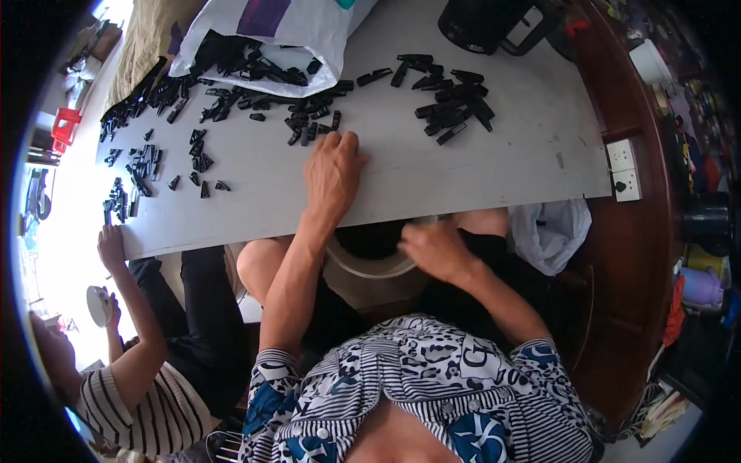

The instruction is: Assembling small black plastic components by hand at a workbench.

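My left hand rests on the grey table with its fingers curled down, right beside a small cluster of black plastic clip-like pieces. Its fingertips are tucked under, so what they pinch, if anything, is hidden. Blurred by motion, my right hand is below the table's front edge, over the right side of a round pale-rimmed basin at my lap. Whether that hand holds something cannot be made out. Longer black pieces lie in a loose pile farther right on the table.
A white plastic bag spills more black pieces at the back. At the back right stands a black kettle. On the left, a person has one hand at the table corner, near more pieces. A power socket is at the right.
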Demonstrator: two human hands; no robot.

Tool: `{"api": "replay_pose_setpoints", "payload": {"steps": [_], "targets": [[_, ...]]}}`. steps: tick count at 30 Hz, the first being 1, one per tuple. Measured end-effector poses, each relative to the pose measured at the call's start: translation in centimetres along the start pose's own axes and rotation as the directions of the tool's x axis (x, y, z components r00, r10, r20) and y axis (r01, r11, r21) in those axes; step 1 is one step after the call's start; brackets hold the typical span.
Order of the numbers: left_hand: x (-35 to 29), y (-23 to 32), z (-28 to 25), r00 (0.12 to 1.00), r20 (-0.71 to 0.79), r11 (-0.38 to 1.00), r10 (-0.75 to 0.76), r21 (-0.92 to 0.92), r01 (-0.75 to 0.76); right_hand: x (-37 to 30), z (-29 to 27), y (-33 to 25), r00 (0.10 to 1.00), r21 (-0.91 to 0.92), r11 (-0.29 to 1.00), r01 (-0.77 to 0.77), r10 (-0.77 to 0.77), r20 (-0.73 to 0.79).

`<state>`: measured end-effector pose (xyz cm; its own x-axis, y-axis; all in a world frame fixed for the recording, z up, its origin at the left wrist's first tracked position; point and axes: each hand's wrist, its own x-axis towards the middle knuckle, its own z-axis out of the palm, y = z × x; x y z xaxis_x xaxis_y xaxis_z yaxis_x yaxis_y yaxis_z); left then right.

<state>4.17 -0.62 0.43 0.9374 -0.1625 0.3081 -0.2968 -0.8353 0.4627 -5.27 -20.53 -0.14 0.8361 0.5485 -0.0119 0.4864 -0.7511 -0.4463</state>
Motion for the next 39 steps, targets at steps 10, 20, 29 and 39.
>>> {"api": "replay_pose_setpoints", "payload": {"steps": [10,20,29,39], "targets": [[-0.5,1.2,-0.5,0.999,0.041,0.985,0.007,-0.174,0.001,6.3,-5.6,6.6,0.822,0.021,0.957,-0.29,0.261,-0.506],[-1.0,-0.3,-0.6,0.999,0.021,0.966,0.036,-0.256,-0.029,4.2,-4.4,5.9,0.791,0.212,0.92,-0.329,0.391,-0.47],[-0.9,0.3,-1.5,0.993,0.114,0.953,-0.019,-0.297,0.052,7.5,-5.7,2.2,0.994,0.202,0.979,-0.04,0.06,-0.092],[-1.0,0.1,-1.5,0.995,0.097,0.96,0.018,-0.28,0.01,9.3,-5.5,1.9,0.992,-0.13,0.984,0.12,-0.123,-0.011]]}}
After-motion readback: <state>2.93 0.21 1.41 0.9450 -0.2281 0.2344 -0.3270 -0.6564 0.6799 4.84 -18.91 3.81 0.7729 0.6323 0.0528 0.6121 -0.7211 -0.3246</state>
